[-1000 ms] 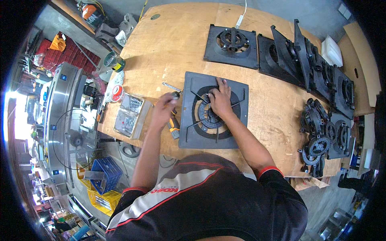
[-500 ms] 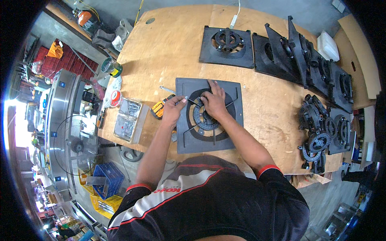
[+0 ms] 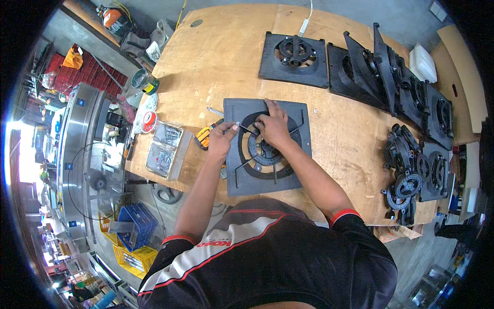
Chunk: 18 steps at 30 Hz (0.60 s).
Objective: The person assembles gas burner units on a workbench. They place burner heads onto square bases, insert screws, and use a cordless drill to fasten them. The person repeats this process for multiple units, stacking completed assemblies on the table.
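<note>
A square black cooktop plate (image 3: 236, 184), with a round opening and a ring-shaped burner part (image 3: 264, 155) in it, lies flat before me. Over its upper left part, my left hand (image 3: 223, 138) is closed in a pinch on something small and pale, too small to name. My right hand (image 3: 274, 127) bends over the far side of the opening. Its thumb and forefinger are drawn together at the burner part, other fingers rest on the plate, and what they grip is hidden. Beside my left hand lie a yellow-and-black power tool (image 3: 204, 137), partly covered, and a metal wrench (image 3: 214, 111).
To the left stand a clear box of screws (image 3: 163, 154), a red-and-white round container (image 3: 149, 121) and a jar (image 3: 145, 82). More black plates (image 3: 267, 67) line the far right, some leaning upright. A pile of black burner parts (image 3: 404, 177) sits at the right edge.
Both hands stay almost in place over the plate, with only slight finger movement. The whole view has shifted a little.
</note>
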Each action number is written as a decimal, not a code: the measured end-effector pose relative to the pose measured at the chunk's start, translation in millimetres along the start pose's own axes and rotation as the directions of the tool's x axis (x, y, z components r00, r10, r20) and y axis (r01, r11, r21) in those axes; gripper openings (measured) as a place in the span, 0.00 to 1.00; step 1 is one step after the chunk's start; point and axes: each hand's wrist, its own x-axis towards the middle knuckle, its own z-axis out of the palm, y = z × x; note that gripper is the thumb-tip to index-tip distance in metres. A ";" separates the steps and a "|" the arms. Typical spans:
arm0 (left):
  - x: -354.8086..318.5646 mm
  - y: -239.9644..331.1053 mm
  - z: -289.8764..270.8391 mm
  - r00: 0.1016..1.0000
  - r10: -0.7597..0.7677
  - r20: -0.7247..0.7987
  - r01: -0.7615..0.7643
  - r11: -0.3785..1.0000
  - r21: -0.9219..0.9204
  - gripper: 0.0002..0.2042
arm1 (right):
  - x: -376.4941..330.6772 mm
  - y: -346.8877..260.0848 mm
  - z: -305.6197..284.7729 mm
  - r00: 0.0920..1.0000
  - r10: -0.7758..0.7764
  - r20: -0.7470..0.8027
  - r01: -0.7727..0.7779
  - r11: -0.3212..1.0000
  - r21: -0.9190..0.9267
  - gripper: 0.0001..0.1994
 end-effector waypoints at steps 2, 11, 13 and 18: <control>-0.1 0.6 0.5 1.000 -0.002 -0.001 0.002 1.000 0.005 0.12 | -0.3 5.9 2.4 1.000 -0.015 0.003 0.015 0.999 -0.029 0.08; 3.4 -0.3 0.0 0.999 0.040 0.033 -0.041 0.999 0.023 0.11 | 0.1 -3.4 -1.8 1.000 -0.001 0.014 0.002 0.995 -0.097 0.09; 4.9 -4.0 0.7 0.998 0.061 0.034 -0.061 0.998 0.000 0.11 | 0.5 -1.7 -0.2 1.000 -0.008 -0.008 0.007 0.996 -0.083 0.09; 3.1 -0.6 0.2 0.993 0.116 0.032 -0.119 0.988 0.097 0.11 | 0.6 -1.1 6.9 0.998 0.000 -0.063 -0.007 0.993 -0.117 0.10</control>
